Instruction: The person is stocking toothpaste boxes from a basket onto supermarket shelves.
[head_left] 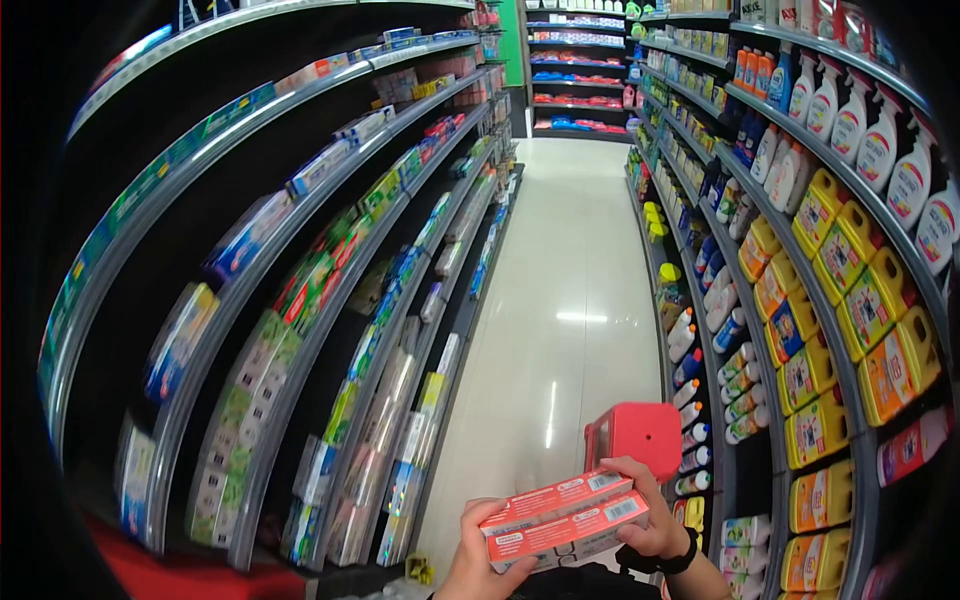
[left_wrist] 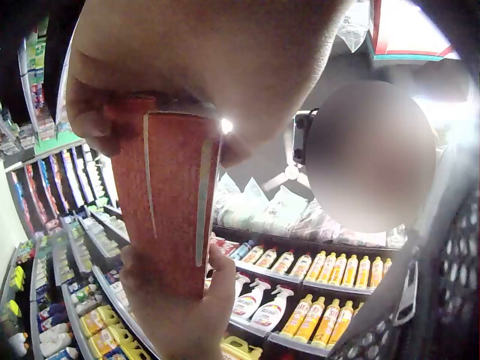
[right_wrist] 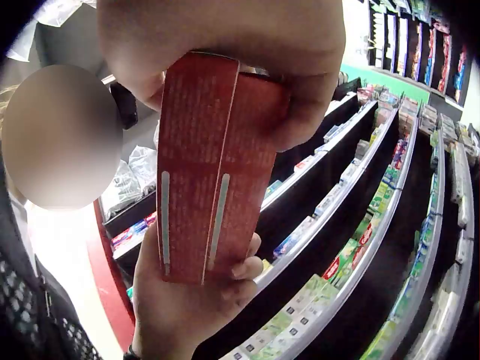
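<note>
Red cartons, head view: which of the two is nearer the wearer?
The lower carton, closest to the body, touching the upper carton along a long edge; left hand and right hand grip both by the ends.

Your head camera looks down the aisle (head_left: 570, 300); both wrist cameras look up, close beneath the shared red cardboard boxes (head_left: 565, 515).
</note>
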